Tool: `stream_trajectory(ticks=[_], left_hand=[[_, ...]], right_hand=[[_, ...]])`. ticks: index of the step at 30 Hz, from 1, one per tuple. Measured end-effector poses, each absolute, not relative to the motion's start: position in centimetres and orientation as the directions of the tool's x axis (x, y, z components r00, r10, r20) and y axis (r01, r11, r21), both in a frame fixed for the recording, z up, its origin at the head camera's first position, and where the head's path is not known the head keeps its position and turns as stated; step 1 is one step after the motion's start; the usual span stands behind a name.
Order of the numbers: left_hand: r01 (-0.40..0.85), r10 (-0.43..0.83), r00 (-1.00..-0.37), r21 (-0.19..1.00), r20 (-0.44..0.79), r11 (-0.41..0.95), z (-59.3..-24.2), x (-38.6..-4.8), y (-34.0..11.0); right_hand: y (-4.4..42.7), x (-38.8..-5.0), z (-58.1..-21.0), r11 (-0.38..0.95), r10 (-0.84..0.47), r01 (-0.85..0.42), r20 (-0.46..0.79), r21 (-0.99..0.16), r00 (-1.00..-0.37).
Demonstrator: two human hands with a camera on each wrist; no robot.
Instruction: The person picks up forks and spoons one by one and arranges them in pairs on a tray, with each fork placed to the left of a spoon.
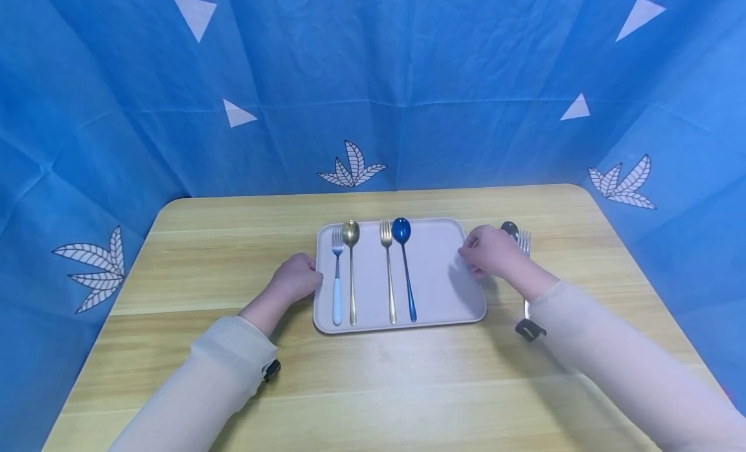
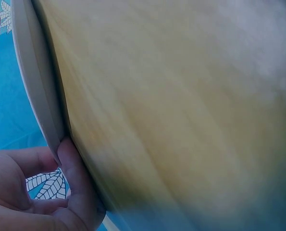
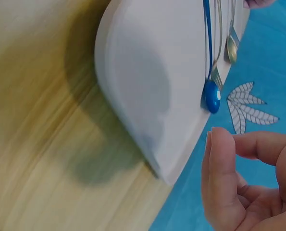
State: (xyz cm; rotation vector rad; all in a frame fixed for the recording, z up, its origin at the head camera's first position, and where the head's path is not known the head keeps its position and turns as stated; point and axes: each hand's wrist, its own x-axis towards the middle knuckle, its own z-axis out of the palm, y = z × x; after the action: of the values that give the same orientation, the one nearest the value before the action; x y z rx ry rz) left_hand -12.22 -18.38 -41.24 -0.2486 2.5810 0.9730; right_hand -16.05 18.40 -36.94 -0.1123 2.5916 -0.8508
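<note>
A pale rectangular tray (image 1: 443, 277) lies on the table. My left hand (image 1: 296, 277) is at its left end, with thumb and finger pinching the rim in the left wrist view. On the tray lie a fork with a light blue handle (image 1: 337, 303), a gold spoon (image 1: 351, 234), a gold fork (image 1: 389, 277) and a blue spoon (image 1: 401, 232), side by side. My right hand (image 1: 492, 250) hovers over the tray's right edge and casts a shadow there. Thumb and fingertips (image 3: 222, 144) meet in the right wrist view, with nothing visible between them.
Right of the tray, partly behind my right hand and forearm, lie a dark spoon (image 1: 509, 229) and a silver fork (image 1: 524, 243). A light wooden table (image 1: 373, 387) carries everything. Beyond its far edge hangs a blue cloth (image 1: 443, 135) with white triangles and leaf prints.
</note>
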Motion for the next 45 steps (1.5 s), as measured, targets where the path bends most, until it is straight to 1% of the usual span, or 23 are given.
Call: stream_trajectory(ticks=[5,15,20,27,31,39,45], left_hand=[[-0.284,-0.032,-0.917,0.597,-0.396,0.750,-41.2,-12.3,-18.5],[-0.295,-0.043,-0.915,0.592,-0.402,0.750,-41.3,-12.3,-18.5],[-0.293,-0.042,-0.915,0.591,-0.401,0.752,-41.3,-12.3,-18.6],[-0.285,-0.029,-0.917,0.604,-0.397,0.744,-41.2,-12.2,-18.6],[-0.293,-0.032,-0.914,0.603,-0.405,0.742,-41.2,-12.2,-18.6],[-0.294,-0.037,-0.916,0.605,-0.399,0.740,-40.9,-12.0,-18.5],[-0.291,-0.034,-0.916,0.602,-0.400,0.744,-41.1,-12.1,-18.5]], right_hand=[[20.0,-16.1,-36.5,0.788,-0.201,0.073,-0.367,-0.612,-0.909],[22.8,-16.1,-35.9,0.793,-0.205,0.076,-0.382,-0.605,-0.901],[23.8,-16.1,-35.8,0.801,-0.180,0.099,-0.396,-0.590,-0.900],[25.3,-15.9,-36.0,0.784,-0.147,0.144,-0.406,-0.604,-0.902],[26.1,-15.9,-36.3,0.804,-0.138,0.134,-0.401,-0.579,-0.906],[27.3,-16.0,-36.6,0.862,-0.138,0.065,-0.356,-0.503,-0.924],[28.0,-16.1,-37.0,0.894,-0.122,0.060,-0.370,-0.444,-0.921]])
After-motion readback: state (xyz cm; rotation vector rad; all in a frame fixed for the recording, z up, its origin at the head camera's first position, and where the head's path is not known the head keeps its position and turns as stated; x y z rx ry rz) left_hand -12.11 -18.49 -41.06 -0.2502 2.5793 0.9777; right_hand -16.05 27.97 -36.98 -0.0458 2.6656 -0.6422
